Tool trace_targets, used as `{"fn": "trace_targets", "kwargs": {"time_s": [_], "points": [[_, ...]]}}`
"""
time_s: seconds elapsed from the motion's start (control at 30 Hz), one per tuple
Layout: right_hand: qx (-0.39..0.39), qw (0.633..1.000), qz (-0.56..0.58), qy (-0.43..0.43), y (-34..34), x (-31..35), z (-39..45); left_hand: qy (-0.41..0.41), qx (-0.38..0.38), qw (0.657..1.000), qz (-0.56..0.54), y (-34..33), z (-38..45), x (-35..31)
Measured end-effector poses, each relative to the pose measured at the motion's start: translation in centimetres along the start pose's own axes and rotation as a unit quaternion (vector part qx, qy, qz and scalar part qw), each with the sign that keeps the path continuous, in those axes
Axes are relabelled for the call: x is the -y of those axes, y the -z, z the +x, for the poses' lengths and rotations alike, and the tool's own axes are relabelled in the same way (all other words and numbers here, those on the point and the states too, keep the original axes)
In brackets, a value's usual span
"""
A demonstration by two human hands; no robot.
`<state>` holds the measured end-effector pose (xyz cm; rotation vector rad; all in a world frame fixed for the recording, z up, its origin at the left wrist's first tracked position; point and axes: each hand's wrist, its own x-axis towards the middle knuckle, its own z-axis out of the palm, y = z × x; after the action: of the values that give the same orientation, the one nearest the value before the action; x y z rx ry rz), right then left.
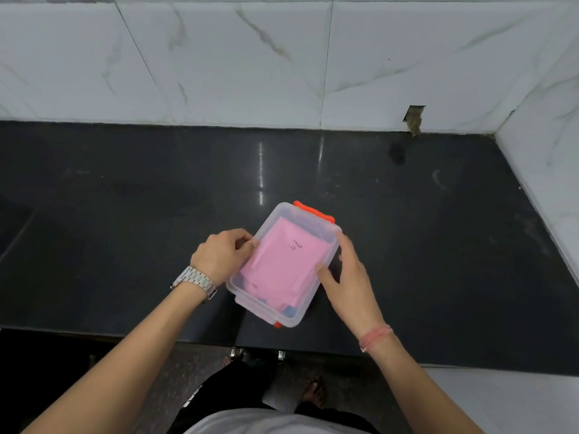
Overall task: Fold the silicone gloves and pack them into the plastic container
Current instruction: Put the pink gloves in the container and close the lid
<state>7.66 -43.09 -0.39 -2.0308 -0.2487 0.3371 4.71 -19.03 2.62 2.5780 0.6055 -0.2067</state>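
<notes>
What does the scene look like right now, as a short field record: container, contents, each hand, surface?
container: clear rectangular plastic container with orange latches, no lid on it
contents: folded pink silicone glove on top; something blue beneath, partly hidden
left hand: left hand, fingers curled at the container's left rim, touching the pink glove
right hand: right hand, fingers straight against the right wall
surface: dark glossy countertop

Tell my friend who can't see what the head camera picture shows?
A folded pink glove lies in a clear plastic container on a dark counter. The left hand and right hand touch opposite sides of it.
</notes>
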Motion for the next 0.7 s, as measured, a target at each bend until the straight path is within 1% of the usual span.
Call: {"fn": "trace_targets", "kwargs": {"time_s": [0.03,0.1,0.17,0.2,0.27,0.3,0.33,0.37,0.4,0.43,0.47,0.53,0.57,0.63,0.7], "points": [[0.017,0.999,0.042,-0.016,-0.3,0.0,-0.5,0.009,0.014,0.999,-0.038,-0.1,-0.1,0.2],[0.039,0.995,0.081,-0.05,-0.9,0.0,-1.3,0.041,0.029,0.984,-0.169,-0.6,-0.5,0.2],[0.02,0.994,0.078,-0.069,-1.1,-0.3,-1.4,0.088,0.046,0.946,-0.31,-1.2,-0.8,-0.4],[0.004,0.993,0.082,-0.08,-1.0,-0.4,-1.2,0.102,0.049,0.932,-0.344,-1.4,-0.7,-0.8],[-0.01,0.987,0.117,-0.114,-0.5,-0.4,-0.7,0.11,0.04,0.921,-0.371,-1.7,-0.6,-1.5],[-0.009,0.982,0.137,-0.129,-0.2,-0.3,-0.5,0.101,0.023,0.924,-0.368,-1.8,-0.7,-1.7],[-0.01,0.979,0.152,-0.139,-0.1,-0.3,-0.5,0.079,-0.009,0.936,-0.343,-1.9,-0.9,-1.9],[-0.012,0.977,0.161,-0.143,0.0,-0.4,-0.6,0.039,-0.055,0.954,-0.292,-2.0,-1.2,-1.9],[-0.015,0.974,0.172,-0.144,0.1,-0.5,-0.8,-0.015,-0.106,0.969,-0.221,-2.2,-1.8,-1.9],[-0.019,0.972,0.185,-0.144,0.1,-0.6,-1.1,-0.081,-0.149,0.974,-0.15,-2.4,-2.5,-1.7],[-0.024,0.969,0.198,-0.144,0.1,-0.8,-1.5,-0.149,-0.177,0.969,-0.089,-2.7,-3.2,-1.6],[-0.036,0.964,0.22,-0.144,0.1,-1.2,-2.1,-0.252,-0.18,0.951,-0.015,-3.5,-4.6,-1.3],[-0.039,0.962,0.228,-0.146,0.0,-1.4,-2.3,-0.283,-0.171,0.944,0.002,-4.0,-5.2,-1.0],[-0.043,0.961,0.231,-0.145,-0.3,-1.5,-2.7,-0.304,-0.163,0.938,0.011,-5.0,-6.3,-0.4],[-0.046,0.965,0.219,-0.135,-0.6,-1.5,-3.1,-0.302,-0.171,0.938,0.009,-5.6,-6.8,0.1]]}}
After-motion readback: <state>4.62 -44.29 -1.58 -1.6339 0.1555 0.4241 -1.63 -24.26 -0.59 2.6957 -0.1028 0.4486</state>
